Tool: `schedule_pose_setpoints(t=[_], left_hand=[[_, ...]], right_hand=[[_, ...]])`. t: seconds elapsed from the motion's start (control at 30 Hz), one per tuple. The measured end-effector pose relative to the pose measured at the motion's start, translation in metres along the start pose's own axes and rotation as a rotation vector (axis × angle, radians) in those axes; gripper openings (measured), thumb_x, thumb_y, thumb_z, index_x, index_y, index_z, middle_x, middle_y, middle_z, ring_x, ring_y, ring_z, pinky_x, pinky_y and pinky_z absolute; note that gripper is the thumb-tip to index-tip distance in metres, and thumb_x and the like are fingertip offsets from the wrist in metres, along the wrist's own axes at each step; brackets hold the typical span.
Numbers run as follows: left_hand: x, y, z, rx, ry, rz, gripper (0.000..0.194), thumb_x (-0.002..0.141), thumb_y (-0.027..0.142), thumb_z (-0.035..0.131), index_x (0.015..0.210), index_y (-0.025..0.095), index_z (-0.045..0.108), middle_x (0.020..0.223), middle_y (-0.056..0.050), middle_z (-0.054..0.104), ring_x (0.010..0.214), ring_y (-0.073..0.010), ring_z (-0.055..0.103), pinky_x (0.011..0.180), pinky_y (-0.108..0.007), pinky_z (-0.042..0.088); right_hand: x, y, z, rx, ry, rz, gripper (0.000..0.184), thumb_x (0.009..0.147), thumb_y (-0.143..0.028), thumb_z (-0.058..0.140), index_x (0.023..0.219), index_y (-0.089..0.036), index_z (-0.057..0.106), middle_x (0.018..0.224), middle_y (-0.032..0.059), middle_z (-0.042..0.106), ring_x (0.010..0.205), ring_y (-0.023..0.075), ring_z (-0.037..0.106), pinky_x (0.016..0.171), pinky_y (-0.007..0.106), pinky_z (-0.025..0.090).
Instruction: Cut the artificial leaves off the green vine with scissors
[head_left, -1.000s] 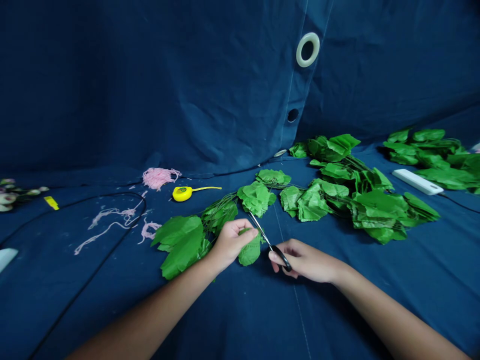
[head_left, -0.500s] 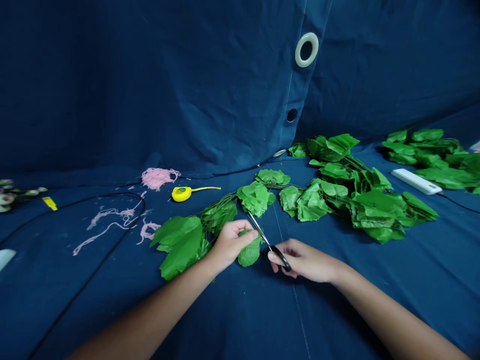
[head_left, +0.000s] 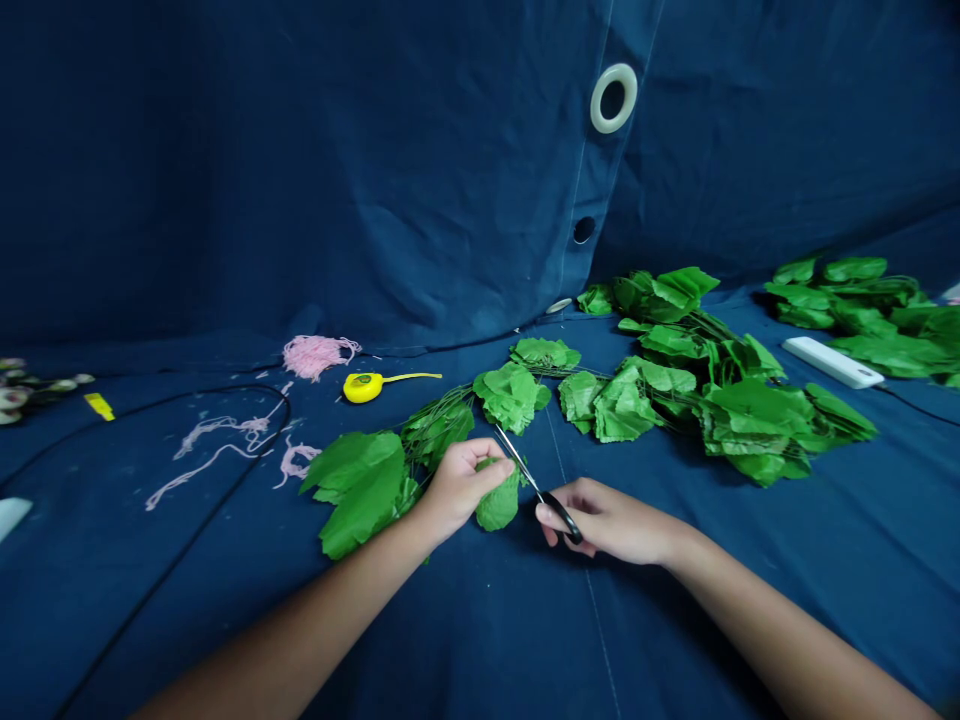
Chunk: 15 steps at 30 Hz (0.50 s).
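As right grip (head_left: 604, 525) clamps scissors (head_left: 561, 511), blades (head_left: 518, 460) beside pinched left grip (head_left: 459, 487), leaves (head_left: 497, 508) near both

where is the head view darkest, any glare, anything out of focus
Head view: the dark blue cloth backdrop is darkest at upper left; head view: no strong glare; head view: black-handled metal scissors read clearly, while pale flowers at the left edge look soft.

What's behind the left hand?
Green leaves poke out on both sides of the left hand. Whatever the hand itself covers can't be seen.
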<state>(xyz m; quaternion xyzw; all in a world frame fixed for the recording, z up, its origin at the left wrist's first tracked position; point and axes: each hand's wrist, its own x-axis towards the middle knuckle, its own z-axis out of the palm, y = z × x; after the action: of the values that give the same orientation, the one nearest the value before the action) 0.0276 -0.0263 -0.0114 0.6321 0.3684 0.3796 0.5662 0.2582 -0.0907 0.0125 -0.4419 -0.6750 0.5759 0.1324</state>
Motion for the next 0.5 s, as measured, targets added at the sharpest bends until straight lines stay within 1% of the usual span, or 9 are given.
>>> schedule_pose_setpoints(t=[0.13,0.27,0.5], left_hand=[[0.0000,0.0007,-0.0006,0.009,0.002,0.004,0.026,0.084,0.033,0.072,0.070,0.014,0.062,0.065,0.001,0.056,0.061,-0.0110,0.046,0.060,-0.024,0.035],[0.0000,0.0010,-0.0004,0.013,0.004,0.016,0.026,0.083,0.033,0.072,0.069,0.014,0.062,0.063,0.002,0.054,0.060,-0.0102,0.044,0.059,-0.023,0.034],[0.0007,0.0003,-0.0007,0.006,-0.003,0.010,0.025,0.082,0.032,0.072,0.069,0.014,0.062,0.064,0.002,0.055,0.061,-0.0105,0.045,0.059,-0.024,0.034]], right_hand=[[0.0006,0.0002,0.0012,0.001,-0.001,-0.005,0.065,0.097,-0.073,0.047,0.092,-0.012,0.067,0.064,-0.0004,0.053,0.057,0.0069,0.046,0.058,0.018,0.035],[0.0011,0.0011,0.0013,-0.001,0.004,-0.012,0.062,0.098,-0.071,0.047,0.092,-0.012,0.067,0.063,-0.0005,0.053,0.057,0.0066,0.046,0.057,0.017,0.035],[0.0006,0.0001,0.0002,0.022,-0.001,0.005,0.062,0.097,-0.071,0.049,0.090,-0.012,0.067,0.064,-0.0003,0.053,0.057,0.0067,0.047,0.057,0.017,0.035]])
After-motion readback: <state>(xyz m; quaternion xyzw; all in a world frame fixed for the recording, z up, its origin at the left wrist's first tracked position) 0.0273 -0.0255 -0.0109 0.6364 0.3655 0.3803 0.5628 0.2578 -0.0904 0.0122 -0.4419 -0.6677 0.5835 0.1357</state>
